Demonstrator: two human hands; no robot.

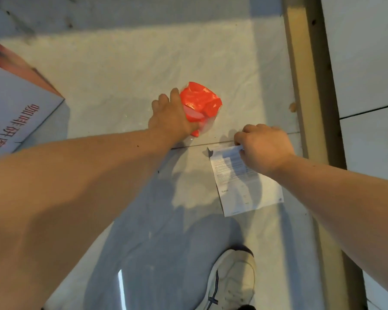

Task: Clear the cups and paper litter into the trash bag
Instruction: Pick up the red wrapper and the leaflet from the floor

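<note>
Here, a person bends over a pale tiled floor (126, 70), both bare arms reaching down toward litter lying on it. The left hand (169, 117) lies over the near side of a crushed red cup (199, 100), which sits on the floor with a clear plastic lid (205, 124) showing at its lower edge; the fingers (175, 93) are curled around the cup's left side, in contact with it, though whether they have closed into a firm grip cannot be told from this angle. Just to the right, the right hand (264, 146) is bent at the knuckles over the top edge of a printed paper sheet (244, 189) that lies flat on the floor across a tile seam; its fingertips (239, 139) are drawn together at the paper's upper corner and appear to be pinching it, the corner slightly raised. Cup and paper lie near each other but apart. A white cardboard box (16, 104) with red trim and printed characters stands at the left edge of the view. A tan wooden strip (300, 63) runs along the floor at right, beside lighter panels. A worn white sneaker (231, 283) is planted at the bottom, below the paper, amid the person's shadow.
</note>
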